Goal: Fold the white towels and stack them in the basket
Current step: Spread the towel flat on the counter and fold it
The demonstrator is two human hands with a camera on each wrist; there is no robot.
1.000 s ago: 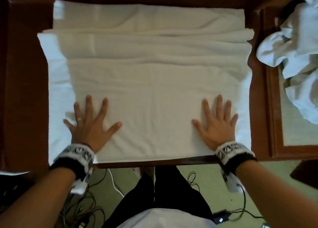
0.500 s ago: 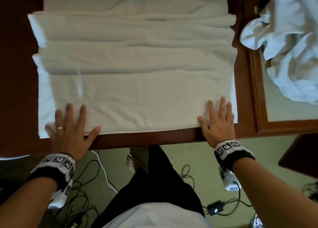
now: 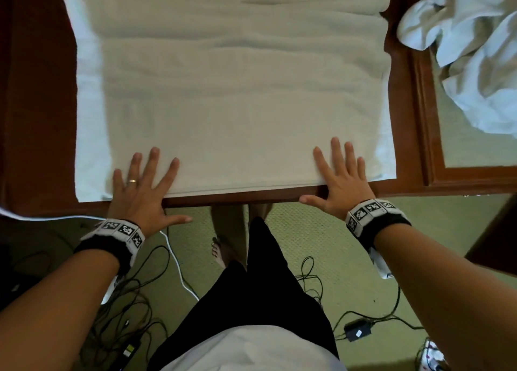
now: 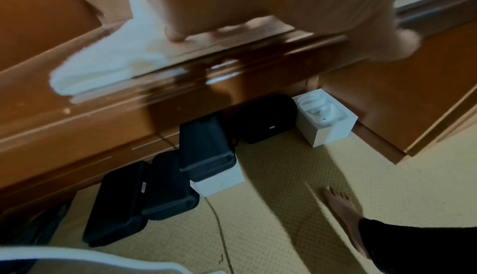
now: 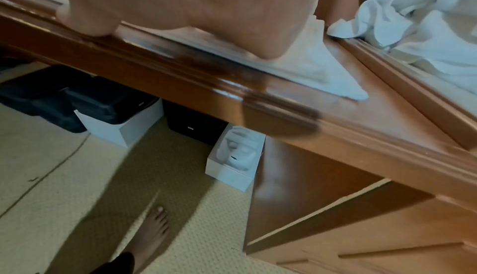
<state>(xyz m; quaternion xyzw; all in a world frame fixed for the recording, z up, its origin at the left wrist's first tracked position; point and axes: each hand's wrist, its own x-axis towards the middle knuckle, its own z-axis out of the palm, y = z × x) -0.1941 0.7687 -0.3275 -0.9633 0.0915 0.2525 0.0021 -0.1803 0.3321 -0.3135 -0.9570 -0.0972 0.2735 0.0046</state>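
A large white towel (image 3: 237, 90) lies spread and folded over on a dark wooden table (image 3: 402, 118), its near hem along the table's front edge. My left hand (image 3: 145, 186) lies flat with spread fingers on the towel's near left part, thumb hanging off the table edge. My right hand (image 3: 340, 180) lies flat on the near right part, thumb along the edge. In the left wrist view the towel corner (image 4: 111, 60) shows under my fingers (image 4: 178, 31). The right wrist view shows the towel's right corner (image 5: 330, 74). No basket is in view.
A heap of crumpled white towels (image 3: 470, 48) lies on a framed surface (image 3: 428, 118) at the right. Under the table stand black cases (image 4: 206, 152) and white boxes (image 4: 327, 119). Cables (image 3: 134, 300) and a power adapter (image 3: 358, 333) lie on the green carpet by my bare feet.
Both flat hands have slid toward me along the towel, from its middle to its near hem at the table's front edge. The thumbs now overhang the edge.
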